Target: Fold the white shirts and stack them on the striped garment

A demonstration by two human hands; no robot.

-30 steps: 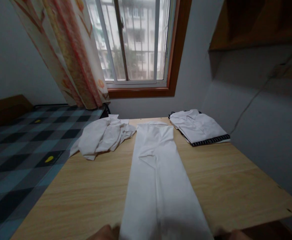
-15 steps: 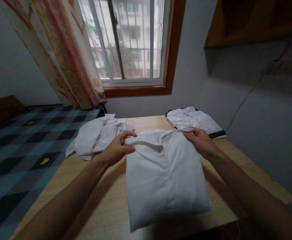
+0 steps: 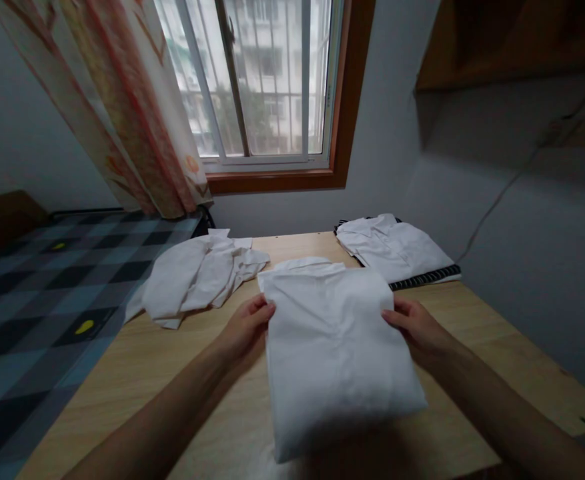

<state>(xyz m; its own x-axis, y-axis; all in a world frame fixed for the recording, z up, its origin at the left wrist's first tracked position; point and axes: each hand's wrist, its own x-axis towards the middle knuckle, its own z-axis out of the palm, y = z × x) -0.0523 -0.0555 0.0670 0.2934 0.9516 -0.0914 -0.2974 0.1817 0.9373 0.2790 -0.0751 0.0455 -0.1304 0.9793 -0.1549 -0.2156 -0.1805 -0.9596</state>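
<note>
Your left hand pinches one side edge of the white garment, thumb on top; your right hand pinches the opposite edge. Garment's in front of you, mid-table, doubled over into a rough rectangle, edges not quite matched: looks partly done. Folded stack at far right looks finished. Loose white cloth at far left is crumpled, so apparently not done. No brands or labels readable; any lettering around the bedding's yellow heart is too small.
</note>
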